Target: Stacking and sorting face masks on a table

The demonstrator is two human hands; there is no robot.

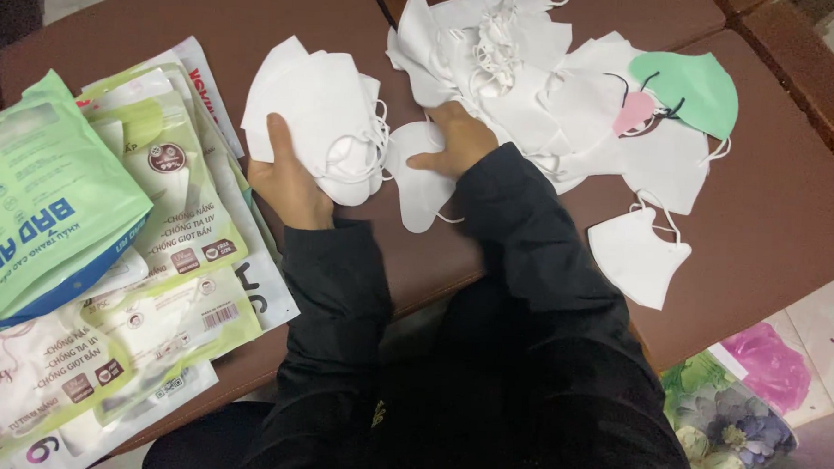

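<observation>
left hand (288,179) fingers clenched round stack of white folded fabric face masks (315,120); right hand (457,139) fingers flat, released, pressing single white mask (419,184) beside loose white mask pile (524,76) on brown table (778,210).

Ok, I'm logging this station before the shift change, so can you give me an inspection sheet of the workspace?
Surface: brown padded tabletop, seams visible.
Job's things: stack of white fabric face masks in left hand; right hand on a single white mask beside the loose white mask pile.
Clutter: mint-green mask, small pink mask, green-and-white plastic packets.
Grippers: both hands bare, black sleeves.
Cables: nothing seen.
Surroundings: floral bag on pale floor tiles.
</observation>
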